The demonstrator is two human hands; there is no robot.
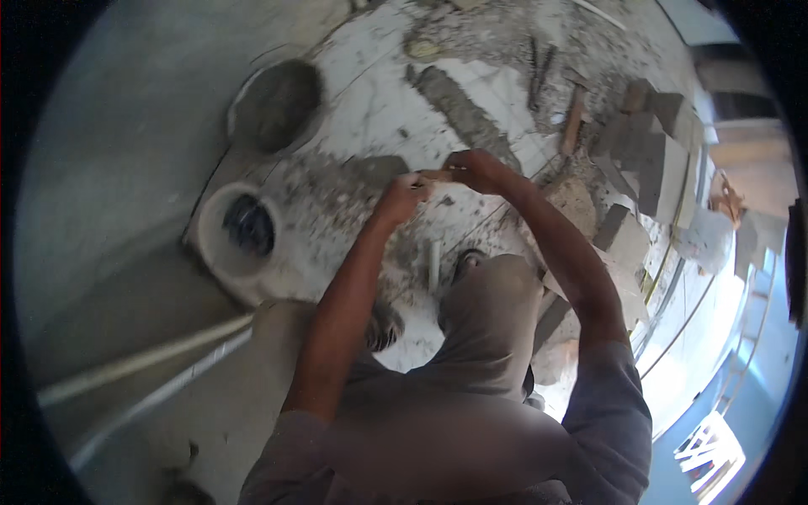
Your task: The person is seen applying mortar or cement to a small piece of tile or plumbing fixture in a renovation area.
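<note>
Both hands are raised over the debris-strewn white floor. My left hand [404, 196] and my right hand [478, 172] are closed on the two ends of a small tan object [437, 175], too small to identify. A grey slab piece [379, 167] lies on the floor beyond them. A short white pipe [434, 265] is below my hands, near my right foot.
At left are a bucket of grey mix [278, 103], a pale bucket with dark contents [249, 227] and long pipes [151, 358] by the wall. Stacked blocks [661, 164] and a wooden-handled tool [574, 122] are at right. A grey mortar strip [454, 105] lies ahead.
</note>
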